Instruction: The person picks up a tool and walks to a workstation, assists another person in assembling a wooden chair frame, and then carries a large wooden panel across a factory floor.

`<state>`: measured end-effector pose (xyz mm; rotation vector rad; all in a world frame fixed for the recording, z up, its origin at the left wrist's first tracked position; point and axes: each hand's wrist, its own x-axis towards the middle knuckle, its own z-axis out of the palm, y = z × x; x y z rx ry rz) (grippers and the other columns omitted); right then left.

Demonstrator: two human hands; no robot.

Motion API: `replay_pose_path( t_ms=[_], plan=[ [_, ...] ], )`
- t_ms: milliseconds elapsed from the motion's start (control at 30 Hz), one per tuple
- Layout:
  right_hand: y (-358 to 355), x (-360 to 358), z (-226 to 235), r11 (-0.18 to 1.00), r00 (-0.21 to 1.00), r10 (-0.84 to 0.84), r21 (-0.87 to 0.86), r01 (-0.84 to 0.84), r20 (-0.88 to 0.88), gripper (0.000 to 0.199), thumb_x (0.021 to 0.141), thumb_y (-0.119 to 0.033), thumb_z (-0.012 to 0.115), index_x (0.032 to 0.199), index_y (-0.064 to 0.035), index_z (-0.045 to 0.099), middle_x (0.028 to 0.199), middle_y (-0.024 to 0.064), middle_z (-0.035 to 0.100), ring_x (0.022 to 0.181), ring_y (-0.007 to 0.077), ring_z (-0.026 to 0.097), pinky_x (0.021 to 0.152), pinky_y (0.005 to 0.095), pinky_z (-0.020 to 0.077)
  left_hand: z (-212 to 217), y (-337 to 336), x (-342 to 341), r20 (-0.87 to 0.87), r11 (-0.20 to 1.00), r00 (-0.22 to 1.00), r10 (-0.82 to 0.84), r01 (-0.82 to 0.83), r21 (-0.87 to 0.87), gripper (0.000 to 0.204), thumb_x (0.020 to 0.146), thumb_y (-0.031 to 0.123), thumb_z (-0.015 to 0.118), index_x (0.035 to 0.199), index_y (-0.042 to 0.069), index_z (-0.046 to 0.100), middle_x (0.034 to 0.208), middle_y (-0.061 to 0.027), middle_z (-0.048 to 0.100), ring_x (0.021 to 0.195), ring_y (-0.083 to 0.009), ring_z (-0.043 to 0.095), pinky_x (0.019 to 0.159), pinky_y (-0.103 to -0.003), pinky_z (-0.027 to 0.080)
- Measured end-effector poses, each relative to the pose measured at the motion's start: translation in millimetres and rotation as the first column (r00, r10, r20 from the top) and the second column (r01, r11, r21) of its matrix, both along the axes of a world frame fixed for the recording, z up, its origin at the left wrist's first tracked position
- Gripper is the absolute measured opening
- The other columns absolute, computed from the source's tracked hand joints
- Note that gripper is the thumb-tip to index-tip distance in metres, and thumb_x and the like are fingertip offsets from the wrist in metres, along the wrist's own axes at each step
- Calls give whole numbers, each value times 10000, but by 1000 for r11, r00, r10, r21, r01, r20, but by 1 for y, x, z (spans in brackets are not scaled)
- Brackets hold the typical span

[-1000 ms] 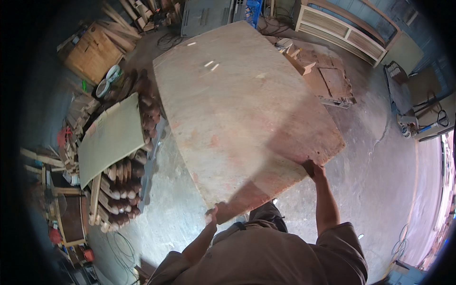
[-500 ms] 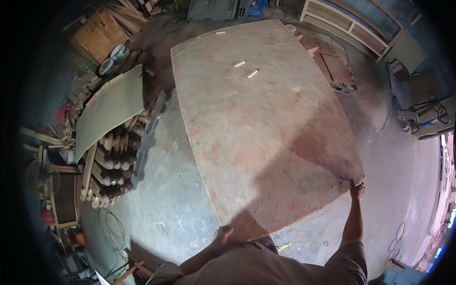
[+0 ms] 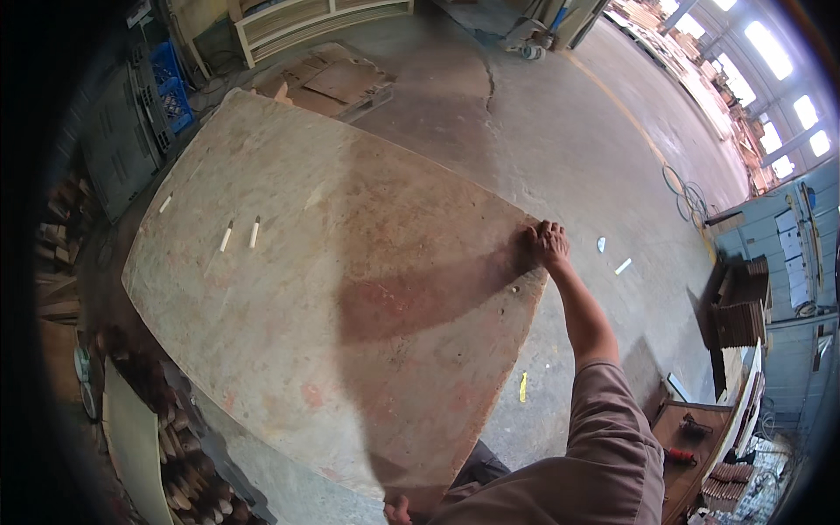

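Observation:
A big, worn sheet of plywood [image 3: 306, 280] with reddish stains fills the middle of the view, held flat above the concrete floor. My right hand [image 3: 547, 242] grips its far right corner, arm stretched out. My left hand [image 3: 398, 510] holds the near edge at the bottom of the view, mostly hidden by my brown sleeve. Three small pale sticks [image 3: 241, 234] lie on the sheet's left part.
A stack of round wooden pieces [image 3: 175, 437] and a pale board [image 3: 136, 451] lie at the lower left. Flat boards [image 3: 337, 80], a shelf unit [image 3: 297, 22] and a blue crate [image 3: 171, 83] stand at the back. A workbench with tools [image 3: 691, 437] is at the right.
The view has swung to the right and the sheet has turned with it. My right hand has moved along to the sheet's far right corner; my left stays on the near edge.

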<state>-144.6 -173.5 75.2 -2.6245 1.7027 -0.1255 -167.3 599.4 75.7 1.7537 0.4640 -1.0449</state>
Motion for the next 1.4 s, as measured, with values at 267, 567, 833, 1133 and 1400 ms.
replay_pose_path(
  t_ms=[267,567,833,1133,1400],
  plan=[
    [117,-203,-20,977,993,53,-210,-30,105,330,949,-401,556,976,-80,626,996,131,615,1002,338,548,878,433,447,-7,88,98,135,996,987,-88,85,26,424,895,133,627,1268,-35,517,1186,-136,616,1084,-237,581,949,-362,457],
    [292,-230,21,822,821,-570,-1,570,-29,552,962,-485,418,1081,36,558,1070,266,638,1033,436,596,883,491,471,-38,50,297,603,986,781,-162,158,60,527,918,270,636,1316,-48,499,1285,-215,576,1190,-320,551,1005,-393,426],
    [381,-220,25,645,650,-758,200,738,46,486,952,-499,415,1029,-43,563,916,250,690,845,442,664,755,526,500,-4,-181,472,617,794,500,-607,350,497,652,961,476,530,1402,17,392,1349,-253,505,1233,-433,483,998,-486,411],
    [272,-137,27,358,345,-934,215,909,98,475,955,-515,425,977,-57,549,841,257,677,800,467,649,717,553,490,-13,-525,567,362,480,327,-873,443,758,751,1001,599,269,1556,113,129,1574,-220,220,1432,-407,236,1147,-510,238],
    [51,-124,18,245,233,-968,158,957,91,470,972,-495,404,1010,-42,523,856,260,676,822,452,653,722,538,503,-11,-854,541,464,501,198,-863,458,735,732,998,599,276,1556,145,143,1568,-253,201,1421,-486,206,1117,-571,280]
  ],
)
